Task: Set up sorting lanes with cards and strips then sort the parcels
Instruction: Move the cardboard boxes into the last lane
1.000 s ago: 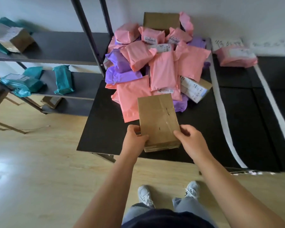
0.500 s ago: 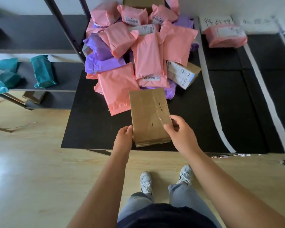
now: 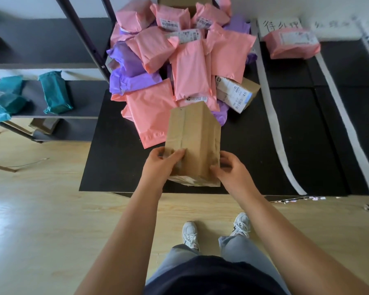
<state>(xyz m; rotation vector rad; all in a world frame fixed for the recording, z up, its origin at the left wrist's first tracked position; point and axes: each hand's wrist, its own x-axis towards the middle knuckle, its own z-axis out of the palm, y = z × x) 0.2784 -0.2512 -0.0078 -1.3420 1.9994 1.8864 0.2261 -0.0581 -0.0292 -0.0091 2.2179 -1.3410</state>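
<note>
**While the pile waits, the brown box turns in both hands**

Though the black mat (image 3: 119, 145) lies on the wooden floor as it did half a second ago, it now sits higher and nearer in the head view. The pile (image 3: 190, 67) of pink and purple parcels on its far half reaches to the top edge of the picture. The shelf rack (image 3: 51, 50) stands to the left as before, with teal parcels (image 3: 54, 92) on its middle board. A white strip (image 3: 273, 116) runs down the mat to the right of the pile. In the lane beyond it a single pink parcel (image 3: 292, 44) lies against a handwritten card (image 3: 279, 26), where it lay before.

The brown box (image 3: 195, 133) is what differs. Earlier it showed one broad flat face. Now it is rolled so that a long edge points up and two faces show, the left one with a taped seam. It is at the near edge of the mat, just before the pile; whether it rests there or is lifted I cannot tell. A labelled carton (image 3: 237, 92) lies behind it to the right.

The left hand (image 3: 160, 167), which held the side before, now has its fingers curled close together over the taped face. The right hand (image 3: 232, 171) grips the near right corner, with the thumb on the face and the fingers bent round the side.
</note>
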